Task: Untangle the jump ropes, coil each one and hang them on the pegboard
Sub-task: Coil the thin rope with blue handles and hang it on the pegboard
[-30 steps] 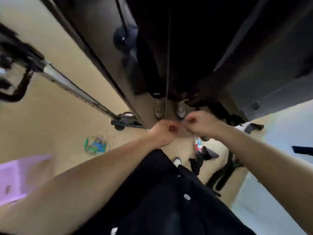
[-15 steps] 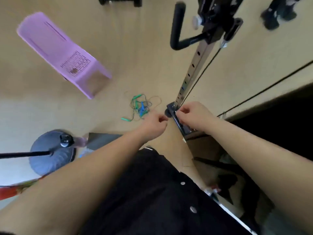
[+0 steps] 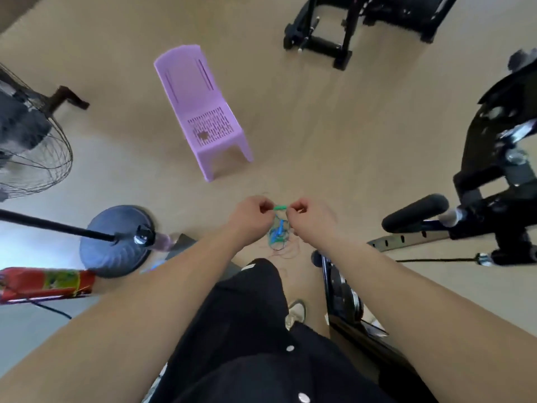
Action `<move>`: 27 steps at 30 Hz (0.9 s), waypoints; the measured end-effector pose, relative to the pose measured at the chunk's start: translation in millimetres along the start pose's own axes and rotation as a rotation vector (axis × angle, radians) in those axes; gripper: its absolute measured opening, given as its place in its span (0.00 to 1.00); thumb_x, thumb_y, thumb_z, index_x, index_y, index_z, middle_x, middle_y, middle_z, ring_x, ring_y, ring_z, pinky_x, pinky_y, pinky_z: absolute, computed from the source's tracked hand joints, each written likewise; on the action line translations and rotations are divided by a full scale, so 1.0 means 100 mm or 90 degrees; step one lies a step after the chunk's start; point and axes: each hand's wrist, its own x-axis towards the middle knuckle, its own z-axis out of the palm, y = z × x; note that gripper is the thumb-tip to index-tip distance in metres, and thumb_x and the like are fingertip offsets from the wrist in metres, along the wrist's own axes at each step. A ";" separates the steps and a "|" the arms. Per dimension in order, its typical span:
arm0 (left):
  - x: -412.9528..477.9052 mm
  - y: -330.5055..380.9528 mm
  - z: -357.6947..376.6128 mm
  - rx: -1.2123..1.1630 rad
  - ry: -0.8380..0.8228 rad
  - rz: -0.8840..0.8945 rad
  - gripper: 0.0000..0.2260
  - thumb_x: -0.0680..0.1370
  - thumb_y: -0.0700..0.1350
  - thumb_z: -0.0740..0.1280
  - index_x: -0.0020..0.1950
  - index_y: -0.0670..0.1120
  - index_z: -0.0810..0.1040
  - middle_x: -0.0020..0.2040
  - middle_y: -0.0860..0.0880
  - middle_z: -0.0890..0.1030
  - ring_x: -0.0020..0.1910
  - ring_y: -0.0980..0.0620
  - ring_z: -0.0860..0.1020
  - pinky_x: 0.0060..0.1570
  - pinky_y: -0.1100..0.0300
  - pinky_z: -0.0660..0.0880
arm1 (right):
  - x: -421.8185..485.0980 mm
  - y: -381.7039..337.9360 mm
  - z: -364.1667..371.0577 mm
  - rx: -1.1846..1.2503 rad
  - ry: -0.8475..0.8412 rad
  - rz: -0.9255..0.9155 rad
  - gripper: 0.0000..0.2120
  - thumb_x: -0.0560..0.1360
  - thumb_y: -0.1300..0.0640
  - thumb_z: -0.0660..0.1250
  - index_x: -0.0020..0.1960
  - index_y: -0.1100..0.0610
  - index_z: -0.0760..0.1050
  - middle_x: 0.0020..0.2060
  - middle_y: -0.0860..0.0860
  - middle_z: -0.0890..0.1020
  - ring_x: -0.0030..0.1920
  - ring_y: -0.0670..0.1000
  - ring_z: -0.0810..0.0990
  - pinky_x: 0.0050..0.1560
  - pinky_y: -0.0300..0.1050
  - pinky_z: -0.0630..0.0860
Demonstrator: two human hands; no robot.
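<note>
Head view: the ropes (image 3: pixel 277 235), a small green-and-blue tangle of thin cord, seem to lie on the floor (image 3: pixel 319 141), showing between the left hand (image 3: pixel 255 213) and the right hand (image 3: pixel 309 218). Both hands' fingers are curled with the tips nearly meeting. Whether they pinch anything, I cannot tell. The cord looks light, limp and prone to snagging. It is probably best taken by the stiff green handle (image 3: pixel 280 207).
</note>
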 end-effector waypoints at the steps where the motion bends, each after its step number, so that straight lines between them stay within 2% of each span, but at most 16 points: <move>1: 0.09 0.02 -0.08 -0.005 0.014 -0.004 0.12 0.79 0.40 0.66 0.60 0.44 0.83 0.56 0.46 0.85 0.56 0.47 0.81 0.60 0.57 0.76 | 0.09 -0.06 0.00 0.039 0.010 0.027 0.05 0.74 0.52 0.65 0.46 0.51 0.78 0.40 0.49 0.83 0.46 0.58 0.84 0.49 0.55 0.83; 4: 0.46 0.16 -0.29 -0.005 0.041 -0.009 0.13 0.80 0.40 0.65 0.63 0.42 0.82 0.58 0.45 0.84 0.58 0.47 0.80 0.59 0.60 0.73 | 0.44 -0.32 -0.03 0.104 0.039 0.045 0.13 0.71 0.46 0.63 0.54 0.46 0.75 0.46 0.46 0.82 0.49 0.55 0.83 0.58 0.59 0.80; 6: 0.78 0.27 -0.41 0.002 0.044 -0.009 0.14 0.80 0.40 0.65 0.63 0.43 0.81 0.58 0.46 0.83 0.58 0.48 0.79 0.57 0.62 0.71 | 0.72 -0.53 -0.10 0.139 0.051 0.053 0.14 0.75 0.51 0.64 0.59 0.50 0.76 0.48 0.47 0.80 0.48 0.53 0.81 0.58 0.54 0.80; 8: 1.14 0.41 -0.51 0.018 0.032 -0.005 0.14 0.80 0.40 0.64 0.64 0.43 0.80 0.59 0.47 0.81 0.57 0.49 0.78 0.57 0.63 0.70 | 1.06 -0.68 -0.21 0.125 0.066 0.056 0.14 0.77 0.54 0.64 0.62 0.54 0.76 0.52 0.50 0.80 0.52 0.54 0.80 0.59 0.51 0.79; 11: 1.80 0.68 -0.69 0.067 0.007 0.034 0.14 0.80 0.40 0.63 0.63 0.42 0.80 0.57 0.48 0.80 0.59 0.47 0.78 0.54 0.64 0.69 | 1.67 -0.84 -0.38 0.105 0.101 0.087 0.11 0.76 0.54 0.64 0.58 0.53 0.77 0.52 0.52 0.81 0.52 0.56 0.81 0.56 0.50 0.79; 13: 2.34 0.88 -0.82 0.110 -0.011 0.062 0.16 0.81 0.42 0.62 0.67 0.44 0.80 0.61 0.48 0.81 0.62 0.48 0.78 0.53 0.65 0.67 | 2.18 -0.93 -0.50 0.092 0.116 0.109 0.10 0.77 0.55 0.64 0.55 0.55 0.78 0.50 0.53 0.82 0.50 0.56 0.80 0.50 0.46 0.75; 14: 2.58 0.95 -0.88 0.115 -0.028 0.069 0.16 0.81 0.42 0.62 0.68 0.45 0.79 0.62 0.48 0.81 0.62 0.47 0.78 0.55 0.64 0.69 | 2.40 -0.97 -0.54 0.073 0.116 0.112 0.10 0.77 0.55 0.64 0.55 0.55 0.79 0.50 0.54 0.83 0.50 0.56 0.80 0.48 0.44 0.73; 17: 3.47 1.17 -1.13 0.149 -0.074 0.096 0.16 0.81 0.43 0.62 0.67 0.48 0.79 0.62 0.47 0.83 0.60 0.46 0.80 0.60 0.57 0.77 | 3.14 -1.24 -0.76 0.051 0.138 0.139 0.09 0.77 0.54 0.64 0.52 0.56 0.80 0.46 0.54 0.83 0.52 0.59 0.82 0.48 0.44 0.73; 19: 3.94 1.34 -1.33 0.192 -0.112 0.119 0.16 0.80 0.44 0.62 0.67 0.49 0.79 0.62 0.48 0.83 0.59 0.46 0.80 0.60 0.57 0.76 | 3.49 -1.47 -0.96 0.052 0.154 0.156 0.08 0.79 0.55 0.65 0.51 0.58 0.81 0.45 0.55 0.83 0.53 0.60 0.82 0.49 0.47 0.75; 22: 4.48 1.68 -1.54 0.255 -0.150 0.175 0.16 0.81 0.44 0.61 0.67 0.49 0.78 0.64 0.48 0.82 0.61 0.45 0.80 0.62 0.55 0.76 | 3.91 -1.75 -1.27 0.047 0.192 0.163 0.10 0.80 0.55 0.65 0.54 0.59 0.82 0.51 0.58 0.85 0.55 0.61 0.82 0.54 0.48 0.76; 24: 4.74 1.95 -1.59 0.276 -0.166 0.213 0.16 0.81 0.44 0.61 0.67 0.48 0.79 0.64 0.47 0.82 0.62 0.44 0.80 0.63 0.52 0.76 | 4.11 -1.90 -1.48 0.069 0.225 0.158 0.10 0.80 0.55 0.65 0.54 0.58 0.81 0.51 0.57 0.85 0.54 0.60 0.82 0.53 0.48 0.76; 27: 5.05 2.45 -1.49 0.313 -0.221 0.300 0.15 0.81 0.40 0.61 0.66 0.44 0.80 0.63 0.43 0.83 0.62 0.42 0.80 0.62 0.53 0.76 | 4.32 -1.94 -1.83 0.103 0.271 0.160 0.09 0.80 0.54 0.65 0.53 0.57 0.82 0.50 0.56 0.85 0.52 0.59 0.83 0.52 0.48 0.76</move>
